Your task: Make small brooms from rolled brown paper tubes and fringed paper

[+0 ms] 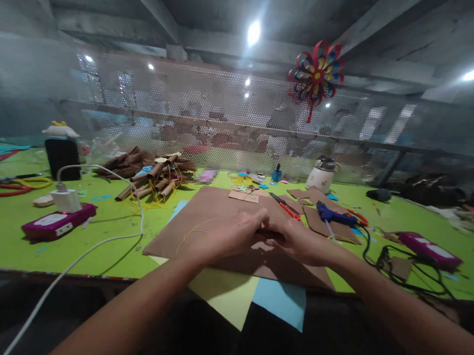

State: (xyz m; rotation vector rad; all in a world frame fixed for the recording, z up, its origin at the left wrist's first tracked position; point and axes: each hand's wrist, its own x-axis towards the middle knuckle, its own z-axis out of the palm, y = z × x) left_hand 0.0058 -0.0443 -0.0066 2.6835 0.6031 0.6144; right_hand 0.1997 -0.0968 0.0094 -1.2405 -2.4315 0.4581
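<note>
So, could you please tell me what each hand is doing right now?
Left hand: closed on a small dark piece over the brown paper sheet.
Right hand: closed on the same piece.

matt brown paper sheet, glossy green tabletop

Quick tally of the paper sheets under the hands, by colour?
Brown sheets: 1, with the left hand and right hand resting on it
Yellow-green sheets: 1
Blue sheets: 1
Total: 3 large sheets. The small brown scraps farther back are not counted.
</note>
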